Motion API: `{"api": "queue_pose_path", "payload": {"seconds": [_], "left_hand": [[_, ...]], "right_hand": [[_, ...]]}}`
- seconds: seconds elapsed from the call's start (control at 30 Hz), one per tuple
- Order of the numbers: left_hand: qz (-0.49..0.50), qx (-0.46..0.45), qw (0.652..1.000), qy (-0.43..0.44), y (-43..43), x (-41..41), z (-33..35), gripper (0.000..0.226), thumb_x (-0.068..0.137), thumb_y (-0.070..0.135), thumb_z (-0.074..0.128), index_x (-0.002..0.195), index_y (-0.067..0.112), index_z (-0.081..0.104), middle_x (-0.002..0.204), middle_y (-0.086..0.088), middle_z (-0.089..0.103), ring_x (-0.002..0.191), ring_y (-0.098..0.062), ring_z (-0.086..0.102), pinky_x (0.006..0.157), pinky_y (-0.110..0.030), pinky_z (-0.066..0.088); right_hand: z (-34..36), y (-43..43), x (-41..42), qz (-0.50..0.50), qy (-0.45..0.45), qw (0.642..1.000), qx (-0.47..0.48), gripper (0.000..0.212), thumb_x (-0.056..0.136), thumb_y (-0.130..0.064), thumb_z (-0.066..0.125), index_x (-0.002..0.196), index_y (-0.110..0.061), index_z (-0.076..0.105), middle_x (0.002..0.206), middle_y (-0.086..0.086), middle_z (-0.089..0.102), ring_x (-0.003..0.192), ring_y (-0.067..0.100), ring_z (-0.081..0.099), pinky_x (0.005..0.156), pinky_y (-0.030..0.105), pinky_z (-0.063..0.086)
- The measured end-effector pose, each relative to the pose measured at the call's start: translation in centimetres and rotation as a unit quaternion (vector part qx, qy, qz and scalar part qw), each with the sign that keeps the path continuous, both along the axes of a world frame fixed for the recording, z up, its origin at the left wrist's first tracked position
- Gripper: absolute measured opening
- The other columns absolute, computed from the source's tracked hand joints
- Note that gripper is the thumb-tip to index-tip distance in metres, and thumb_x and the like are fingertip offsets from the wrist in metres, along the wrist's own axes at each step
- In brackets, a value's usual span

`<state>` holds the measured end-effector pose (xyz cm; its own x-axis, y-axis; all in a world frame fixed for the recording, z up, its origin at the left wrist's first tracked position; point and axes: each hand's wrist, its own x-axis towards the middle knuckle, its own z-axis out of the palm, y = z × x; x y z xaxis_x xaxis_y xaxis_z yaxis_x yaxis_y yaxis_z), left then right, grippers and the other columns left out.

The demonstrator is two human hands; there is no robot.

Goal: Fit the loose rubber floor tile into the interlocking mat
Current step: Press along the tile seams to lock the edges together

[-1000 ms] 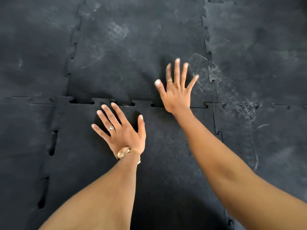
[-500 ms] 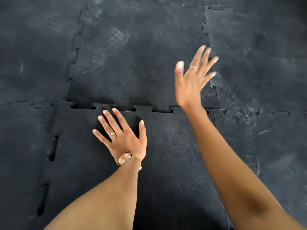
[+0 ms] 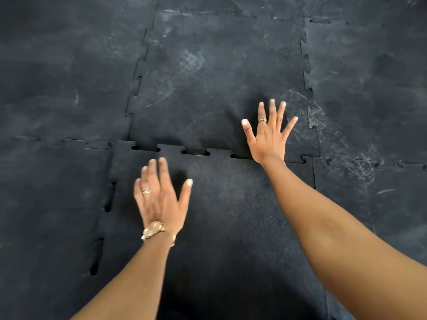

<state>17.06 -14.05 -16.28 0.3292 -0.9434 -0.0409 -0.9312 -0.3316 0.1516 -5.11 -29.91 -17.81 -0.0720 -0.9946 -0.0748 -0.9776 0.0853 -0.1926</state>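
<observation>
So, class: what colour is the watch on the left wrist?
Gold, on the watch, seen in the head view.

Counted: two bare hands, left hand [image 3: 161,199] and right hand [image 3: 269,137], both flat and spread. Two rings, one per hand [image 3: 146,190] [image 3: 262,120]; one gold wristwatch [image 3: 153,230] at the left wrist. One loose tile [image 3: 226,227] beneath the left hand; three open notches in its far seam, between the hands [image 3: 195,153].

Dim, soft daylight on dark rubber; motion-blurred left hand [image 3: 161,199]; wide-angle bending at edges.
</observation>
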Motion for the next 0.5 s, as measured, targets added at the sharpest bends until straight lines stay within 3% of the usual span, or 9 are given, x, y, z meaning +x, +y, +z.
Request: {"api": "queue_pose_path", "payload": {"seconds": [0.07,0.17,0.33,0.4,0.5], "left_hand": [[0.057,0.012,0.998,-0.02,1.5,3.3,-0.2,0.089,0.09,0.066,0.021,0.154,0.003,0.017,0.159,-0.019,0.02,0.148,-0.036,0.015,0.119,-0.056,0.011],[0.035,0.039,0.998,-0.036,1.8,4.1,-1.1,0.089,0.091,0.065,0.014,0.155,0.004,0.007,0.163,-0.016,0.008,0.15,-0.033,0.004,0.119,-0.059,0.001],[0.033,0.04,0.998,-0.034,1.8,4.3,-1.2,0.088,0.091,0.065,0.016,0.156,0.007,0.007,0.163,-0.015,0.007,0.151,-0.032,0.004,0.119,-0.059,0.004],[0.04,0.043,0.998,-0.026,1.6,4.5,-1.2,0.087,0.091,0.065,0.018,0.156,0.007,0.009,0.163,-0.015,0.008,0.151,-0.032,0.005,0.119,-0.059,0.005],[0.034,0.039,0.999,-0.016,1.6,4.5,-1.4,0.086,0.092,0.065,0.021,0.156,0.008,0.01,0.163,-0.014,0.008,0.151,-0.031,0.006,0.119,-0.059,0.007]], "right_hand": [[0.0,-0.1,-0.1,0.001,-0.012,1.0,0.003,0.082,0.097,-0.068,0.009,0.16,-0.016,0.01,0.168,0.006,-0.002,0.153,0.029,-0.016,0.119,0.064,-0.01],[-0.6,-0.1,-0.2,-0.005,-0.014,1.0,-0.021,0.084,0.095,-0.069,0.007,0.16,-0.015,0.013,0.168,0.006,0.001,0.153,0.028,-0.014,0.12,0.061,-0.011],[1.2,1.0,0.7,0.001,-0.074,0.995,-0.073,0.078,0.098,-0.06,0.017,0.157,-0.008,0.024,0.167,0.008,0.009,0.154,0.028,-0.009,0.121,0.059,-0.006],[2.7,1.7,2.7,0.0,-0.138,0.986,-0.098,0.079,0.097,-0.058,0.016,0.157,-0.007,0.023,0.167,0.011,0.008,0.153,0.033,-0.011,0.12,0.061,-0.008],[6.5,0.0,7.3,0.054,-0.227,0.939,-0.254,0.072,0.102,-0.057,0.016,0.158,-0.011,0.018,0.166,0.011,0.009,0.151,0.04,-0.013,0.117,0.052,-0.018]]}}
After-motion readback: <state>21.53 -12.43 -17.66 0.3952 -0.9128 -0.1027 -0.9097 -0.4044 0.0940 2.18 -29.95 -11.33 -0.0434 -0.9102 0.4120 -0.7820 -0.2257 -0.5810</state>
